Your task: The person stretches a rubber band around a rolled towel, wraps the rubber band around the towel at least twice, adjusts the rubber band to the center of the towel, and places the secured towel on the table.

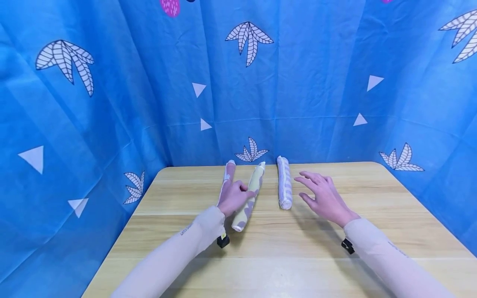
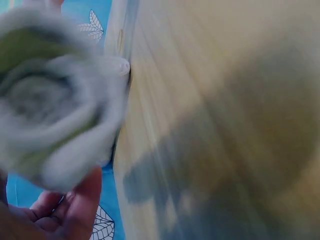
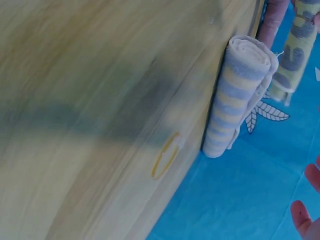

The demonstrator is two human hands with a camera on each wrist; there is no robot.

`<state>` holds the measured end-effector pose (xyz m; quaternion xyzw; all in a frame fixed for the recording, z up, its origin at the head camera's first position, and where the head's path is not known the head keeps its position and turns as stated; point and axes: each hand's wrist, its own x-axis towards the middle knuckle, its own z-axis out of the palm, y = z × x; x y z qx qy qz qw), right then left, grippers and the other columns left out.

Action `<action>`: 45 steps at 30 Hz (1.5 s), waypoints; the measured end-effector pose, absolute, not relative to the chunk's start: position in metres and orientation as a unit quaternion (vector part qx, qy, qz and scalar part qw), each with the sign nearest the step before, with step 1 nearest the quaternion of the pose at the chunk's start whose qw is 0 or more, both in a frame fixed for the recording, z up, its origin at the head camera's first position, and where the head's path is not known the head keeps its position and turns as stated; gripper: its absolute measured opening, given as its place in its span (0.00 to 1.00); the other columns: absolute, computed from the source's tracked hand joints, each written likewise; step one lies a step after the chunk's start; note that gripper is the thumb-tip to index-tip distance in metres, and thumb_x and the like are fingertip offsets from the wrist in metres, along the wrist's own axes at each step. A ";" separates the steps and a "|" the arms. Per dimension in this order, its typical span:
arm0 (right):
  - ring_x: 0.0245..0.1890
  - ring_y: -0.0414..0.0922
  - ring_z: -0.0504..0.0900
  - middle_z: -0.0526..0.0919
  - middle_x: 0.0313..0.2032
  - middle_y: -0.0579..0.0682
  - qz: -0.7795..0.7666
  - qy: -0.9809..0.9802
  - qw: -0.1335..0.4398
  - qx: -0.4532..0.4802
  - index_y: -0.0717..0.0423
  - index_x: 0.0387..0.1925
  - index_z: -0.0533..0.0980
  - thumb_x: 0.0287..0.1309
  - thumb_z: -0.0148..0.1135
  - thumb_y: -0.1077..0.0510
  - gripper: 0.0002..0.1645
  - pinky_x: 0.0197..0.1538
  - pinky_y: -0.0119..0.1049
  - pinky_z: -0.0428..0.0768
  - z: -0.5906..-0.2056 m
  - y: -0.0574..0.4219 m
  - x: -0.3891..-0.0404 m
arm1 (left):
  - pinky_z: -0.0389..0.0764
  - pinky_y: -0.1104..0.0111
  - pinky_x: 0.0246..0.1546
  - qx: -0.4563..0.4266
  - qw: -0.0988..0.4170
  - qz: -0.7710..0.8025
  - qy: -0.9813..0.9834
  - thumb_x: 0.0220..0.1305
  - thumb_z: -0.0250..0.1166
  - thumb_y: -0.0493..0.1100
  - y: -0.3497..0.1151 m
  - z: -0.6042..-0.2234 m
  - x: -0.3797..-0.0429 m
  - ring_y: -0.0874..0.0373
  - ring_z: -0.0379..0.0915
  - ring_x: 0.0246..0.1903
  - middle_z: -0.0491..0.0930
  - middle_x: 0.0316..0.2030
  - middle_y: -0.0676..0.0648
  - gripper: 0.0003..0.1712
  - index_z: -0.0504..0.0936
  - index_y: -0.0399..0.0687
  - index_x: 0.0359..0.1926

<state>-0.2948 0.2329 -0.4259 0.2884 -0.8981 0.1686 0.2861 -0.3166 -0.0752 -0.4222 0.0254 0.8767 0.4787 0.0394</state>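
Note:
My left hand grips a rolled towel, pale yellow with grey patches, and holds it at a slant over the table. In the left wrist view the spiral end of this yellow roll looms close and blurred. Just left of it lies a pink rolled towel, partly hidden behind my left hand. A purple-and-white striped rolled towel rests on the table between my hands. To its right hovers my right hand, fingers spread and loosely bent, holding nothing and apart from the striped roll.
The wooden table has rounded far corners. A blue curtain with leaf and triangle prints hangs behind it and at both sides. Black straps with small devices sit at both wrists.

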 end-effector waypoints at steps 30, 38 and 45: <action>0.60 0.53 0.76 0.78 0.63 0.55 0.140 -0.919 0.250 0.271 0.48 0.59 0.79 0.53 0.74 0.59 0.30 0.53 0.53 0.68 -0.444 0.252 -0.291 | 0.80 0.64 0.28 -0.025 0.075 0.316 0.946 0.64 0.65 0.46 -0.063 -0.433 -0.388 0.53 0.78 0.29 0.79 0.33 0.44 0.16 0.78 0.39 0.46; 0.59 0.52 0.76 0.78 0.63 0.55 0.131 -0.922 0.240 0.275 0.48 0.57 0.80 0.54 0.73 0.58 0.27 0.51 0.51 0.71 -0.446 0.256 -0.286 | 0.80 0.63 0.36 -0.029 0.077 0.311 0.947 0.64 0.65 0.45 -0.065 -0.441 -0.399 0.52 0.78 0.33 0.79 0.36 0.46 0.14 0.79 0.42 0.47; 0.61 0.54 0.76 0.77 0.63 0.56 0.123 -0.924 0.234 0.277 0.48 0.56 0.81 0.54 0.73 0.59 0.25 0.50 0.51 0.72 -0.446 0.262 -0.279 | 0.81 0.62 0.42 -0.024 0.061 0.290 0.955 0.62 0.68 0.45 -0.057 -0.438 -0.402 0.52 0.78 0.36 0.80 0.39 0.44 0.21 0.78 0.40 0.53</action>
